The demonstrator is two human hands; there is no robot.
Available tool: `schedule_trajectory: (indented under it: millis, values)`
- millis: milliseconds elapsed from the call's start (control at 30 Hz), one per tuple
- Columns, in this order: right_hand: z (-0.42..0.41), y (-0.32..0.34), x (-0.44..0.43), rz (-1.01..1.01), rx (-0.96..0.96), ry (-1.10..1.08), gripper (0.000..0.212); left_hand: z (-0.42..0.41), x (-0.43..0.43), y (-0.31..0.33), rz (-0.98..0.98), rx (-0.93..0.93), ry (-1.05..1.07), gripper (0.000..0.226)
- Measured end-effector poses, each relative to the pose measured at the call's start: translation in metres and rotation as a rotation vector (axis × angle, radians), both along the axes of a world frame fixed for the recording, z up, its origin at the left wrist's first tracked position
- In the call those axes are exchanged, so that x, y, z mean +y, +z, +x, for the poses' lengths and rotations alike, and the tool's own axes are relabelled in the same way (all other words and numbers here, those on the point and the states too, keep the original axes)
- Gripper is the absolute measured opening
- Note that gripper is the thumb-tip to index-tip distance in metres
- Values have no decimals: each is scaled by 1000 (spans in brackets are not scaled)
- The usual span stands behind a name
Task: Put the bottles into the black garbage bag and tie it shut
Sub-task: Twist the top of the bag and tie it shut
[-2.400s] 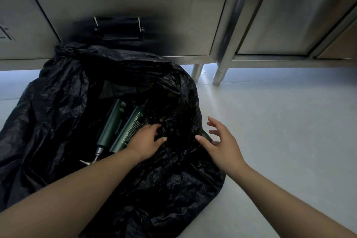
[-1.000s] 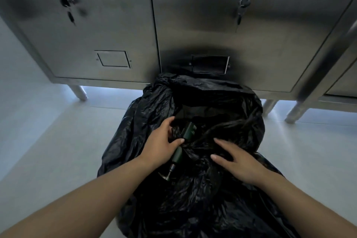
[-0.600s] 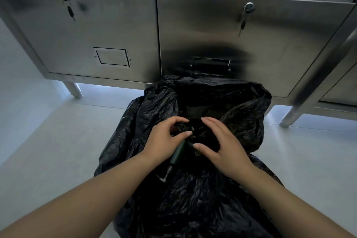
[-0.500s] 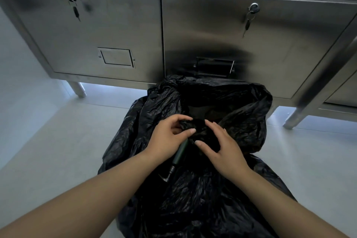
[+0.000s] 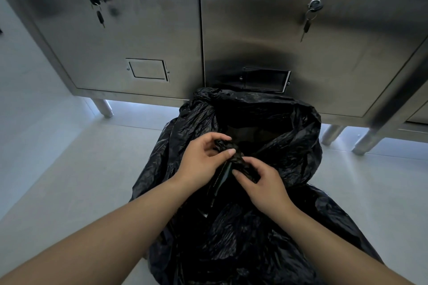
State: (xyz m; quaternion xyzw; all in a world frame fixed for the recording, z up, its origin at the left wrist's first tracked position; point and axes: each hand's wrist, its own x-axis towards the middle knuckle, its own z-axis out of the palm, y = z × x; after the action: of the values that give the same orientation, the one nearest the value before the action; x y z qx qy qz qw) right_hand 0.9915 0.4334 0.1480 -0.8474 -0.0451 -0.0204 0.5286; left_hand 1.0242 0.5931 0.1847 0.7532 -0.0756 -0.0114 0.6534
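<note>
We pinch bag (image 5: 243, 227) rim: left hand (image 5: 199, 162) and right hand (image 5: 264, 183) both closed on bunched plastic. Bottle (image 5: 223, 174) below fingertips (partly exposed). Risk: thin film slips, mouth reopens.

Dim, cool-toned scene as I see it through the head camera. The brightest light is a bluish-white band on the floor (image 5: 58, 169) beneath the steel cabinet (image 5: 139, 37), entering from behind its legs. The brushed doors return soft, diffuse reflections without hard glare, and a dark smudge-like reflection sits above the black garbage bag (image 5: 289, 152). The bag's folds show faint sheen only; its interior is lost in black. Wide-angle distortion bows the cabinet edges outward. Focus is acceptably sharp throughout.
</note>
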Motion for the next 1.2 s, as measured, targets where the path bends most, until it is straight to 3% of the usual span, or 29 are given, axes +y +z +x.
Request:
schedule_trajectory:
  millis: [100, 267, 467, 667, 800, 933, 1067, 1200]
  values:
    - [1, 1, -6, 46, -5, 14, 13, 1, 3, -8, 32, 28, 27, 18]
    - [3, 3, -7, 100, 65, 72, 11, 2, 7, -20, 148, 60, 25, 12]
    - [3, 6, -7, 67, 137, 71, 44, 0, 10, -27, 202, 108, -2, 10]
    - [3, 6, -5, 6, 11, 5, 17, -1, 14, -32, 262, 107, -76, 13]
    - [3, 2, -12, -22, -8, -57, 15, 17, 22, -25, 426, -36, -73, 14]
    - [2, -5, -19, 2, 21, -91, 33, 53, 25, -23, 663, -255, 162, 31]
    - [-3, -13, -25, 23, 69, -93, 27, 75, 25, -41, 835, -158, 323, 74]
    - [-7, -19, -33, 49, 73, -97, 25, 88, 24, -60, 817, -29, 206, 106]
